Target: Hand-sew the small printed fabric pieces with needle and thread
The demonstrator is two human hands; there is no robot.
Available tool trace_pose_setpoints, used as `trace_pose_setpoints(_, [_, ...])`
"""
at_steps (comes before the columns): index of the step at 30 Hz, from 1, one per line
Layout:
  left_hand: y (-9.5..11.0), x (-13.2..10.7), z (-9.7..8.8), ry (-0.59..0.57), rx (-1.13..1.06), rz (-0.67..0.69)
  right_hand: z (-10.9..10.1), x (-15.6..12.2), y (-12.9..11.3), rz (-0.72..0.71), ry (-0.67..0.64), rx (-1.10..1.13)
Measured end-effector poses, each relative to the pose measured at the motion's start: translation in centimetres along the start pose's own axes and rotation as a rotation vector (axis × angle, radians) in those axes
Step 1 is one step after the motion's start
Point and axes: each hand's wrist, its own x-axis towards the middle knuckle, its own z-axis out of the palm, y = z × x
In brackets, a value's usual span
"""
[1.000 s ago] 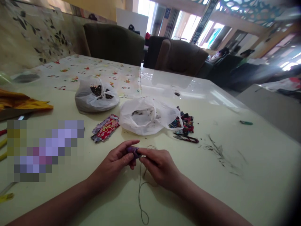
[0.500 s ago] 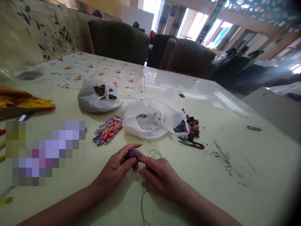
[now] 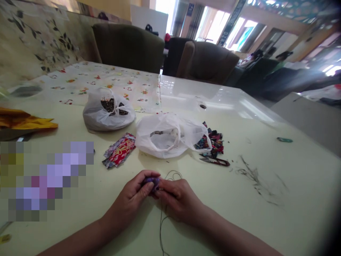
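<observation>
Both my hands meet low over the pale table [image 3: 266,220]. My left hand [image 3: 134,197] pinches a small purple piece of fabric [image 3: 151,181] between thumb and fingers. My right hand [image 3: 181,199] touches the same purple piece from the right, fingers curled around it. A dark thread [image 3: 161,227] hangs from the piece and trails toward me, with a loop [image 3: 173,174] lying just beyond my fingers.
A white plastic bag [image 3: 167,137] lies beyond my hands, a second knotted bag [image 3: 106,113] to its left. Patterned fabric scraps [image 3: 118,151], more scraps [image 3: 213,138] and red thread snips [image 3: 215,161] lie nearby. Loose thread bits [image 3: 253,176] are at right. Armchairs [image 3: 207,64] stand behind.
My fingers have closed more tightly around the purple piece, hiding most of it. The view has shifted slightly; the hands stay in the same spot.
</observation>
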Motion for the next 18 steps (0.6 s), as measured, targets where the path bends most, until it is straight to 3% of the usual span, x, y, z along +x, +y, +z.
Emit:
trace_pose_setpoints(9, [0.0,0.1,0.6,0.066,-0.271,-0.053,0.7,-0.2,0.3,-0.126,0.138,-0.119])
trace_pose_setpoints(14, [0.2,0.3,0.7,0.155,-0.41,0.004,0.8,0.0,-0.3,-0.065,0.428,-0.031])
trace_pose_setpoints(18, [0.7,-0.2,0.9,0.187,-0.375,0.052,1.4,0.4,-0.4,0.068,0.291,0.058])
